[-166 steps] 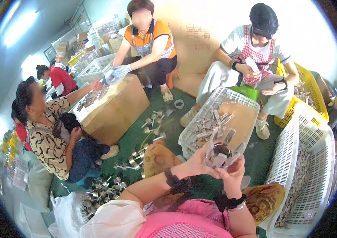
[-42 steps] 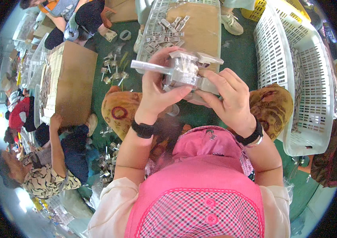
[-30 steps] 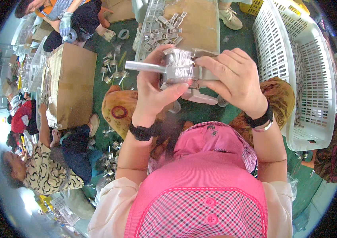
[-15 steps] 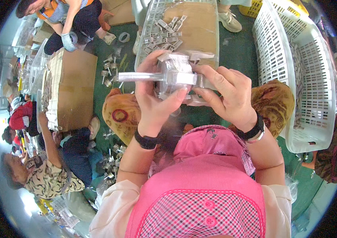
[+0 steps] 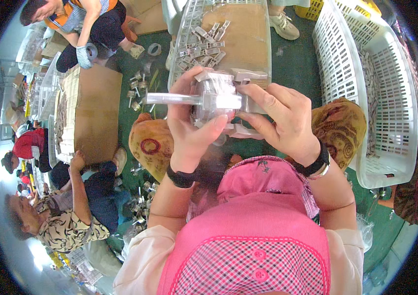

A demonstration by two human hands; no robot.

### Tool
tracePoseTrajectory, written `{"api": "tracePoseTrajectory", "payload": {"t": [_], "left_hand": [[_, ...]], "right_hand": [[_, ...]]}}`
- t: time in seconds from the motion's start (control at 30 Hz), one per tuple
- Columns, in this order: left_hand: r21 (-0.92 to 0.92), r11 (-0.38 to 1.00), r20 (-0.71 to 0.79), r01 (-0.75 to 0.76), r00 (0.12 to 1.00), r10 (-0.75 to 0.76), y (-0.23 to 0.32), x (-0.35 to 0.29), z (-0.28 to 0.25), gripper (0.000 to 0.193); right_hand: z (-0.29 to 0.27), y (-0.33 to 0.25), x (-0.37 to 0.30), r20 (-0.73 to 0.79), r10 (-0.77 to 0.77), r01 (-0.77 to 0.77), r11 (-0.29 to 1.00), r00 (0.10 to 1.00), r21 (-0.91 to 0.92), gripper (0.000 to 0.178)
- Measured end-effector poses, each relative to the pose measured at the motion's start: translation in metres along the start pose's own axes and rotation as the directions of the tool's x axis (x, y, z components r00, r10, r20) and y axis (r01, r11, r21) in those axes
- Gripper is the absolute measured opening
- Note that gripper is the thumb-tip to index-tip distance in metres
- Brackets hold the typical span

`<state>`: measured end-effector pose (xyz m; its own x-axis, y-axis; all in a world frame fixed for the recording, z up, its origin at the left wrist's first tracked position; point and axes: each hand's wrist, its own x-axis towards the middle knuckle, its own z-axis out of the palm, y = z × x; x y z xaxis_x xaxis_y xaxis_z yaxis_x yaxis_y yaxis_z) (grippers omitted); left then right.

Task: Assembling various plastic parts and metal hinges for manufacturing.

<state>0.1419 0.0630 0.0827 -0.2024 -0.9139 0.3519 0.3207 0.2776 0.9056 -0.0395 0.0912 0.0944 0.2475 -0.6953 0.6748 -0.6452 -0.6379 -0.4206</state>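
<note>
In front of me, above the near end of a cardboard-covered crate, my left hand (image 5: 189, 128) is wrapped round a shiny, round metal part with a long stem (image 5: 216, 101). The stem sticks out to the left, past my thumb, and lies level. On the other side, my right hand (image 5: 287, 120) pinches a grey forked bracket (image 5: 249, 76) with thumb and fingertips. The bracket's two prongs show above and below the round part and touch or nearly touch it. Exactly how the pieces join is hidden by my fingers.
Several loose grey brackets (image 5: 204, 46) lie on the cardboard (image 5: 246, 34) atop the crate. A tall white slatted basket (image 5: 386, 167) stands on the right. Stemmed metal parts (image 5: 137, 88) litter the floor to the left, beside a large carton (image 5: 98, 113) and two seated people.
The round part and bracket have shifted slightly within my hands, with the bracket now lower. The person at lower left has drawn an arm in toward the carton's near edge.
</note>
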Motion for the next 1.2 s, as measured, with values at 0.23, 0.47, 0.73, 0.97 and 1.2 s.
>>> {"api": "tracePoseTrajectory", "payload": {"t": [0.23, 0.47, 0.73, 0.97, 1.2], "left_hand": [[-0.02, 1.0, -0.002, -0.009, 1.0, 0.009, 0.007, 0.002, 0.004, 0.077], [-0.039, 0.995, 0.012, 0.095, 0.995, -0.094, 0.009, -0.003, 0.005, 0.078], [-0.089, 0.987, -0.029, 0.134, 0.99, -0.137, 0.008, -0.003, 0.01, 0.075], [-0.068, 0.978, -0.195, 0.195, 0.959, -0.205, -0.005, 0.009, 0.009, 0.066], [0.003, 0.948, 0.009, 0.319, 0.948, -0.319, -0.001, 0.009, 0.002, 0.082]], "right_hand": [[0.001, 0.006, -0.002, -0.044, -0.038, 0.038, 0.999, 0.998, -0.003, 0.045], [-0.012, 0.01, 0.003, -0.016, -0.145, 0.144, 0.989, 0.989, -0.02, 0.047], [-0.007, 0.009, -0.005, 0.003, -0.057, 0.057, 0.998, 0.998, -0.029, 0.046], [-0.003, 0.0, -0.013, -0.297, -0.02, -0.019, 0.992, 0.955, -0.127, 0.057], [0.012, 0.001, -0.019, -0.027, 0.037, -0.039, 0.996, 0.999, -0.078, 0.049]]}}
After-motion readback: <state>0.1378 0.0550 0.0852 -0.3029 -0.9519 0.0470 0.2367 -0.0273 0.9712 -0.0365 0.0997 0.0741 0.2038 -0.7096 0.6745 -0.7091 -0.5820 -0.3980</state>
